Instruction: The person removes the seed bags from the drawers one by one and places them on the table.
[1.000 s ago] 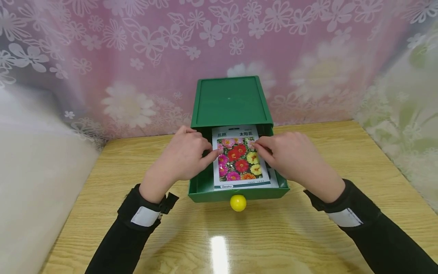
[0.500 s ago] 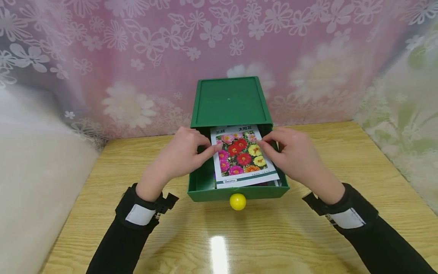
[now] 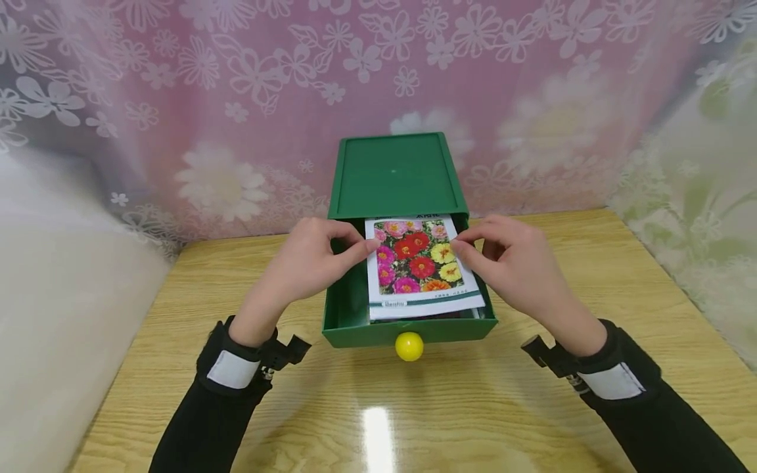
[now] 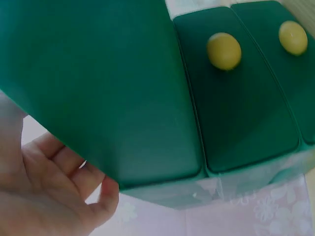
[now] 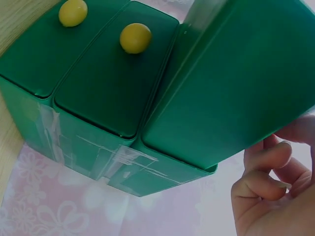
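A flower seed packet [image 3: 421,266], printed with red, pink and yellow blooms, lies over the pulled-out top drawer [image 3: 355,336] of a green drawer cabinet [image 3: 396,174]. My left hand [image 3: 313,259] pinches the packet's left edge between thumb and fingers. At its right edge, my right hand [image 3: 513,263] pinches it the same way. The packet's top end reaches under the cabinet's front edge, and another item peeks out beneath its lower end. From the left wrist, the hand [image 4: 64,184] shows beside the drawer's underside; the right wrist view shows the other hand [image 5: 275,182] likewise, packet hidden in both.
The drawer has a yellow ball knob [image 3: 409,346]. Below it, two shut drawers with yellow knobs [image 4: 224,51] show in the wrist views. Clear tape [image 5: 125,160] runs along the cabinet's side. A flowered curtain [image 3: 284,118] hangs behind the wooden table [image 3: 296,407].
The packet shifted right and turned askew, then straightened, its top end now further under the cabinet edge. My right hand moved slightly right with its edge; the left stayed at the left edge.
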A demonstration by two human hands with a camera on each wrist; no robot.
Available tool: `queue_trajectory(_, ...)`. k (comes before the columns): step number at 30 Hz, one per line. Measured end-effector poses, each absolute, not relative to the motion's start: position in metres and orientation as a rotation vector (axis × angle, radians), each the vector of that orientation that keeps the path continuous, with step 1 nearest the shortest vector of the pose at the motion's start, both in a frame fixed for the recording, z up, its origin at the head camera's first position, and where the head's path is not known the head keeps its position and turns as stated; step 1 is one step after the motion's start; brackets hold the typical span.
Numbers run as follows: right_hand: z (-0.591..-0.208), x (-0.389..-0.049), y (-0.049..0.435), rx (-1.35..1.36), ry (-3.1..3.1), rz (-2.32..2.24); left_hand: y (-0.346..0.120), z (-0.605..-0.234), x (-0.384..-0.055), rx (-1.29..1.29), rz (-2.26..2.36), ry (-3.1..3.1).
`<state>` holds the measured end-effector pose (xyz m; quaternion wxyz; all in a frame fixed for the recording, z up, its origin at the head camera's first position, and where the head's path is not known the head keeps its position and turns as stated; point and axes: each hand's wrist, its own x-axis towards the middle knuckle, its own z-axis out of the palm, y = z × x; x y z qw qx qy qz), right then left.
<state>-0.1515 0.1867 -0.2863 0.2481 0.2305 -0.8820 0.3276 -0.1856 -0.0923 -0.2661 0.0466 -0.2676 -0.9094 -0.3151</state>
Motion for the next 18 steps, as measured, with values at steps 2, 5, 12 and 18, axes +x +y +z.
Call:
queue_trajectory(2,-0.285,-0.151,0.187,0.623,-2.399,0.907,-0.092,-0.265,-0.185,-0.795,-1.040,-2.762)
queue_trajectory(5,-0.283,-0.147,0.188,0.625,-2.391,0.923,-0.092,-0.264,-0.183,-0.779,-1.132,-2.736)
queue_trajectory(12,-0.280,-0.126,0.183,0.670,-2.349,0.937,-0.099,-0.264,-0.167,-0.719,-1.212,-2.755)
queue_trajectory(18,-0.276,-0.109,0.175,0.742,-2.281,0.918,-0.106,-0.265,-0.152,-0.683,-1.281,-2.777)
